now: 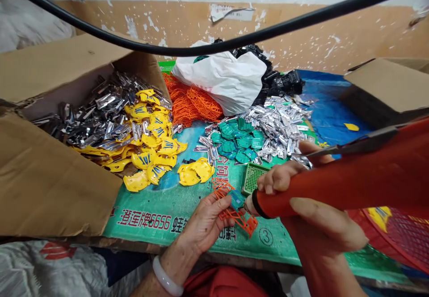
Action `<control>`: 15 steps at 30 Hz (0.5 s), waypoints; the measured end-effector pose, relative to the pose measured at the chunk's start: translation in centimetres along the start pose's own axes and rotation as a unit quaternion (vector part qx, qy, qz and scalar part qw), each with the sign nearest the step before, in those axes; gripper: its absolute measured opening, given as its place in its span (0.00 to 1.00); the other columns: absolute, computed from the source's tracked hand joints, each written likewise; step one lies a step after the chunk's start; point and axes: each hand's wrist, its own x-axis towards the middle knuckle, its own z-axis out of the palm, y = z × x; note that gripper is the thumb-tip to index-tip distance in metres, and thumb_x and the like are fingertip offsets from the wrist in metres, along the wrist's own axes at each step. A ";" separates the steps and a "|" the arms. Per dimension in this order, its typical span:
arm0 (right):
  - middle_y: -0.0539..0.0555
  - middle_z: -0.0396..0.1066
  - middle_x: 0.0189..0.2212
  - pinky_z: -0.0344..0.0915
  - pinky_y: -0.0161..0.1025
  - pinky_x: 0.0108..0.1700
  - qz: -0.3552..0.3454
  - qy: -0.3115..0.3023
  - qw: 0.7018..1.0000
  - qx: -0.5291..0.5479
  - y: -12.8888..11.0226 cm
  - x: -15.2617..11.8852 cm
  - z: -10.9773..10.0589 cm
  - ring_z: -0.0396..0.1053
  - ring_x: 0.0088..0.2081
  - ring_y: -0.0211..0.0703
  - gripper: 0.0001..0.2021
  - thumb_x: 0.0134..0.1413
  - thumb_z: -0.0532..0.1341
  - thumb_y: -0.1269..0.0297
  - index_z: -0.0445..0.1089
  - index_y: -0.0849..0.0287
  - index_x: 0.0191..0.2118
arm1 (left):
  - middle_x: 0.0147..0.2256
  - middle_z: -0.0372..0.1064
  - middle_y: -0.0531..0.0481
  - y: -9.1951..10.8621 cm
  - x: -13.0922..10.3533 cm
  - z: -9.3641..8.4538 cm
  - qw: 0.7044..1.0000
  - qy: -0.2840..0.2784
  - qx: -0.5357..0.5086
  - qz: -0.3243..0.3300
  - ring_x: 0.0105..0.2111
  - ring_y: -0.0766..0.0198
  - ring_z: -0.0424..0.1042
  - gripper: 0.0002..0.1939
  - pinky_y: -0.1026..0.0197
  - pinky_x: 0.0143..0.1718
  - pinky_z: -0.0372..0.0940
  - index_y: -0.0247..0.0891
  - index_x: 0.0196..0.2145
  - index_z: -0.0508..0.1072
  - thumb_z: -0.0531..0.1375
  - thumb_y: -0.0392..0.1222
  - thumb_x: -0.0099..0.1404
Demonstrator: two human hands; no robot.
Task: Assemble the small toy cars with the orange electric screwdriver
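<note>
My left hand (209, 221) is closed around an orange plastic lattice frame (247, 223), with the thumb pressing beside a teal plastic piece (236, 199) on it. From the right, my right hand (326, 223) grips a red power screwdriver (308, 187), held nearly level. Its tip end is right at the teal piece; whether it touches a screw is hidden. Just behind lies a small green basket (254, 177) with a perforated bottom. Two yellow plastic shells (196, 171) rest on the green sheet beyond my left hand.
An opened cardboard box (50, 176) at left spills dark and shiny parts and yellow shells (157, 154). Behind are orange frames (194, 102), a white bag (221, 80), teal pieces (237, 138) and silvery strips (284, 120). A black cable (174, 51) crosses above; a red basket (402, 239) stands right.
</note>
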 end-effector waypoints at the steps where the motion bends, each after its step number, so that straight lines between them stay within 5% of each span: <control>1: 0.46 0.68 0.27 0.67 0.42 0.36 0.002 -0.003 1.000 0.000 0.0 0.0 -0.1 0.66 0.29 0.39 0.27 0.45 0.69 0.64 0.64 0.45 0.52 | 0.30 0.73 0.50 0.0 0.0 0.0 1.000 0.000 0.002 -0.002 0.26 0.64 0.74 0.19 0.67 0.21 0.65 0.32 0.40 0.74 0.70 0.39 0.50; 15: 0.46 0.67 0.27 0.69 0.44 0.33 0.008 -0.040 0.998 -0.044 0.4 -0.5 0.1 0.66 0.29 0.41 0.23 0.46 0.68 0.61 0.64 0.42 0.49 | 0.28 0.73 0.50 -0.3 0.3 -0.1 0.999 0.000 0.033 -0.007 0.24 0.67 0.72 0.16 0.69 0.21 0.62 0.33 0.35 0.75 0.70 0.43 0.51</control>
